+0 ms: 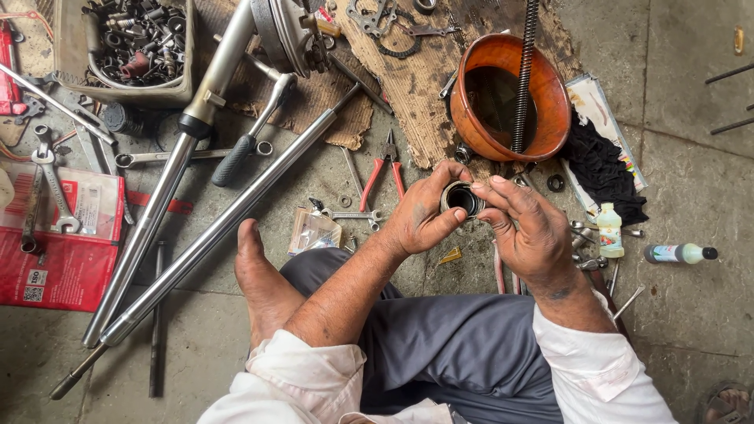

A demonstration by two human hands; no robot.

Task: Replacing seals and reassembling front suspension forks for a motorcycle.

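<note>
Far to your left a grey bin of nuts and bolts (133, 47) sits above a red carton (67, 235) with spanners on it, and two long fork tubes (228, 212) slant across the concrete floor (683, 314) past your bare foot (263, 283).

Your left hand (420, 216) is closed around the small dark ring-shaped seal (461, 199), thumb on its near edge; your right hand (526, 224) pinches the same ring from the other side, fingertips on its rim. It sits between both hands, above your knees and just below the orange bowl (550, 102).

The likely trouble is grip — your fingers look grimy (probably oily), and a round, slick part could slip out and roll among the loose washers and bits below. Pressing unevenly on one edge could also distort its lip.

Red-handled pliers (382, 169) lie just left of your hands, and the bowl of dark liquid, with a long coil spring (525, 71) standing in it, is close enough to knock. Further right are a black rag (601, 169) and two small bottles (610, 230).
</note>
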